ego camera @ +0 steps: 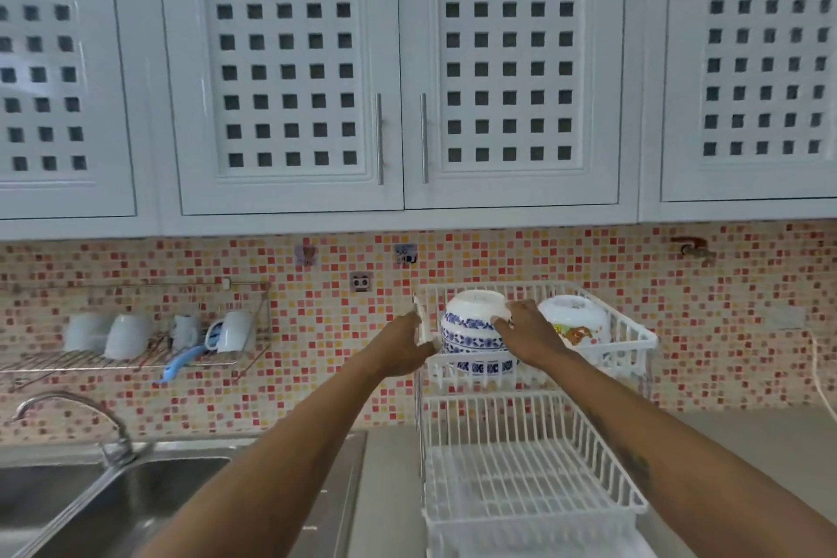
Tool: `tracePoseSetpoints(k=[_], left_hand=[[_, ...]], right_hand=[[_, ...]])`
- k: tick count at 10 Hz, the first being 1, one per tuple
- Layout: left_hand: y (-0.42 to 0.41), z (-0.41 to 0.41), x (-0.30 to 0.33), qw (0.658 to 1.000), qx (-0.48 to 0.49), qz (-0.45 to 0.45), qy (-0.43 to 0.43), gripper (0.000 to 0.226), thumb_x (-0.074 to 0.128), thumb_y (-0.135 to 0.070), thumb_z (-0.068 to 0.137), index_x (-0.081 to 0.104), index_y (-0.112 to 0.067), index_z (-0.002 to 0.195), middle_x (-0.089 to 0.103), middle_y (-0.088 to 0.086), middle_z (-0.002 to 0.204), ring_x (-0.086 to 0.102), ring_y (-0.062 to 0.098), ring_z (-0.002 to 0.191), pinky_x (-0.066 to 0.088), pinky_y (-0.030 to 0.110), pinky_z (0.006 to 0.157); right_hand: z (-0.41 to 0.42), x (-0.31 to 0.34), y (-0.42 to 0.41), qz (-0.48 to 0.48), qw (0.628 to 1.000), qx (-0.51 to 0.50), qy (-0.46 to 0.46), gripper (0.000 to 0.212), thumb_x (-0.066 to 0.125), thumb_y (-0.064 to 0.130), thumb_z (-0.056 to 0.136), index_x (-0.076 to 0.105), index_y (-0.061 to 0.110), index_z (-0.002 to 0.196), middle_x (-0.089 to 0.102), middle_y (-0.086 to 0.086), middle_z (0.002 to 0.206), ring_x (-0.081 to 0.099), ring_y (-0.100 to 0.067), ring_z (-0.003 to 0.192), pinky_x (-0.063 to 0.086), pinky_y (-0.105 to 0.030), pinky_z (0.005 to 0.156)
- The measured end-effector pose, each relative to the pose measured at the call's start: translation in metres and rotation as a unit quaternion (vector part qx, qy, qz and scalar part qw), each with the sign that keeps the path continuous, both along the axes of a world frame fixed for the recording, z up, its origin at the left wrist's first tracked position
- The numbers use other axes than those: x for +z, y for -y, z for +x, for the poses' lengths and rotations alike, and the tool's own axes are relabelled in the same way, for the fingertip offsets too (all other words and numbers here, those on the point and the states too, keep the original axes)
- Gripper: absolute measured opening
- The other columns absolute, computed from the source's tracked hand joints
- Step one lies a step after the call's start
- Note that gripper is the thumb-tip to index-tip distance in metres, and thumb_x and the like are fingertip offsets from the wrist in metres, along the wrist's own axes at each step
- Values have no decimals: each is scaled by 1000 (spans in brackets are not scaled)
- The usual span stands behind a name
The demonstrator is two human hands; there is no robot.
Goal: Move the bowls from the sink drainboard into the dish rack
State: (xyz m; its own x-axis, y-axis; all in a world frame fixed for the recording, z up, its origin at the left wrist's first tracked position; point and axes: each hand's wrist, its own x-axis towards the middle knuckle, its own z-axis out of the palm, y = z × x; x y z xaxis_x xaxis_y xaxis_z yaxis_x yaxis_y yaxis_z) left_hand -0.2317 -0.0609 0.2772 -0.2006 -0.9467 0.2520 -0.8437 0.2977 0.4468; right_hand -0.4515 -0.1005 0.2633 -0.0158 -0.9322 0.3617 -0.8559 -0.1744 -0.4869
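Head view: a kitchen wall of red, orange and cream mosaic tile (pixel 724 331) runs across the middle of the frame beneath white cabinet doors (pixel 290 68) with square cut-outs. At lower left lie a steel sink (pixel 136 480) and its curved faucet (pixel 72 417); above them, at centre left, a wire wall shelf (pixel 113 360) carries upturned white cups (pixel 129 335). A white two-tier dish rack (pixel 521 467) occupies the lower centre-right; its lower tier holds nothing visible. In the upper tier, just right of centre, a stack of blue-patterned bowls (pixel 471 331) sits upside down, and beside it to the right rests an inverted white bowl with orange print (pixel 573 319). The left hand (pixel 403 342) is at the rack's left upper edge beside the stack, fingers partly curled; whether it grips anything cannot be told. The right hand (pixel 530 333) lies against the stack's right side, fingers spread on the top bowl.
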Motion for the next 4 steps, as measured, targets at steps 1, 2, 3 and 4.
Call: tracePoseSetpoints(k=[1,2,3,4], left_hand=[[-21,13,-3,1000,8,-15,18,63,54,-39,94,36,-3,144,44,16,148,47,30,133,42,41,108],[-47,20,-6,999,18,-20,39,61,50,-39,97,36,-3,144,44,16,146,50,30,129,43,39,105],[-69,26,-9,997,25,-46,63,57,45,-40,98,39,-4,142,46,15,144,51,30,127,44,41,106],[-83,32,-4,993,53,-61,90,55,39,-41,100,39,-5,141,44,16,146,47,33,131,41,45,108]], right_hand=[[11,1,-27,-6,997,2,-75,58,40,40,98,37,6,145,16,-8,160,31,-29,142,34,-41,112],[22,4,-54,8,991,10,-131,59,39,41,98,37,6,145,13,-9,162,24,-28,146,29,-42,115],[35,4,-80,28,987,12,-157,59,35,41,99,35,4,145,19,-12,160,24,-28,146,28,-42,115],[50,4,-97,35,984,23,-172,57,35,43,99,43,3,139,33,-14,153,34,-30,140,36,-43,108]])
